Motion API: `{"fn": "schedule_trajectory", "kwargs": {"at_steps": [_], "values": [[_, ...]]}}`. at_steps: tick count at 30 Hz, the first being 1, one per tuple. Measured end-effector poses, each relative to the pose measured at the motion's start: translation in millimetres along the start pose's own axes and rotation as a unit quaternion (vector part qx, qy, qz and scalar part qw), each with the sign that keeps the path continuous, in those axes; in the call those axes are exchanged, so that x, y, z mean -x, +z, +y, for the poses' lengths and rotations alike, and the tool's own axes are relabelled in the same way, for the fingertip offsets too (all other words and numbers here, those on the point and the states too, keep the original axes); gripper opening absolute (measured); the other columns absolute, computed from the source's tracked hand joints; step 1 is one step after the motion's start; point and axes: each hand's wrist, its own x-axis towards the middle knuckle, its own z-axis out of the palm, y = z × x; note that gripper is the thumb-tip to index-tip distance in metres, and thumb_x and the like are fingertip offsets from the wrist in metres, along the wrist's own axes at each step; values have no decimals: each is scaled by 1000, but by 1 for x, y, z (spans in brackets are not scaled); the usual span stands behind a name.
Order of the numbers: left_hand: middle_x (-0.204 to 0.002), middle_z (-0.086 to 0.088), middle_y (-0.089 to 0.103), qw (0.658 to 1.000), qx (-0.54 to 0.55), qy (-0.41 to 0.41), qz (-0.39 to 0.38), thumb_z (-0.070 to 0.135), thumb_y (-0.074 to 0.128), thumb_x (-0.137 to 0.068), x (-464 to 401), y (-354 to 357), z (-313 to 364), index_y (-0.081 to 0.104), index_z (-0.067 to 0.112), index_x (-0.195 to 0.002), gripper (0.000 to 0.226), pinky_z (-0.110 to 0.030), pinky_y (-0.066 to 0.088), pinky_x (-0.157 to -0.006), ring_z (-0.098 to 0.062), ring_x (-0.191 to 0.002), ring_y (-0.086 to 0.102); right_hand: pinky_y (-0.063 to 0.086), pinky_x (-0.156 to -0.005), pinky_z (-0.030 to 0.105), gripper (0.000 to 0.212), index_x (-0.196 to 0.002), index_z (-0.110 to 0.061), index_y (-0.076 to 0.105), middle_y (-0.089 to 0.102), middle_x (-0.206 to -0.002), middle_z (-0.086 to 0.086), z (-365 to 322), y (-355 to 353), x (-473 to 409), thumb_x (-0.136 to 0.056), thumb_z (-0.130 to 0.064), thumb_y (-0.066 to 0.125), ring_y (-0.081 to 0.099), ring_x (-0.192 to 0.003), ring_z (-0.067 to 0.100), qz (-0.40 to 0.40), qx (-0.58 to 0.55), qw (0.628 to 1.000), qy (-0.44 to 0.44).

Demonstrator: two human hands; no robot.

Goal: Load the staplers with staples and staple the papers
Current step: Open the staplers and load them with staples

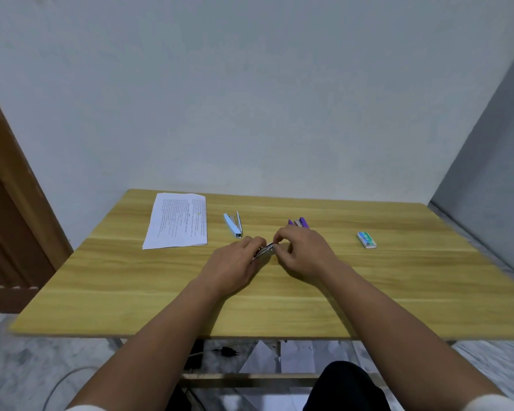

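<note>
Pale grey walls meet in a corner behind a wooden surface (368, 277) with a light oak grain, and a brown door frame (15, 185) stands at the far left. On the far left part of the surface lies a stack of printed papers (177, 221), flat and squared up. Just to the right of it lies a white stapler (233, 224), swung open so that its two arms make a narrow V. Further right, a purple stapler (299, 222) lies partly hidden behind the person's right hand. Well apart at the right side sits a small green and white staple box (366, 240).

Both forearms reach in from the near edge toward the middle of the surface. The left hand (235, 262) is curled around a small silvery metal stapler (264, 251), holding it low over the wood at a slant, with its far end pointing up and right. The right hand (303, 250) meets that far end with thumb and forefinger pinched together on or at its tip; whether it holds a strip of staples there is too small to tell. The other fingers of the right hand are loosely bent.

Below the near edge, a black plug (227, 351) and a white cable (69, 378) lie on the marbled floor.
</note>
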Motion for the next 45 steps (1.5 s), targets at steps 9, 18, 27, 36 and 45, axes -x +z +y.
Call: {"fn": "schedule_trajectory", "kwargs": {"at_steps": [9,18,27,36,45], "values": [[-110,4,62,999,-25,-15,-15,59,17,-94,-1,1,2,51,28,-130,59,-42,54,-65,-22,-90,64,54,-75,36,21,-102,-20,78,66,-105,-4,-10,14,-7,-97,-32,62,65,-92,20,-15,31,999,27],[-110,5,65,1000,-9,-28,0,53,36,-103,-2,6,1,47,30,-127,35,-44,54,-68,-25,-91,64,51,-73,29,13,-77,-27,74,72,-84,-14,-11,7,-8,-87,-26,64,61,-71,4,50,-227,956,180],[-108,5,64,1000,-9,-27,3,49,38,-105,-1,7,0,46,31,-128,31,-44,55,-66,-23,-89,63,52,-75,37,23,-98,-29,76,59,-98,-11,-10,3,-5,-97,-36,54,59,-90,17,-12,23,998,49],[-107,3,63,1000,-20,-18,-9,50,38,-106,-2,4,2,46,29,-129,32,-44,55,-67,-23,-86,63,46,-66,31,25,-87,-15,74,65,-89,-2,-35,1,-17,-98,-23,53,60,-77,19,-85,19,992,94],[-98,4,65,997,32,-59,45,45,45,-105,4,2,8,47,24,-119,24,-41,48,-62,-27,-83,61,49,-66,30,33,-112,-37,74,65,-76,-11,-6,9,-11,-88,-19,61,55,-60,14,150,-364,885,250]]}}
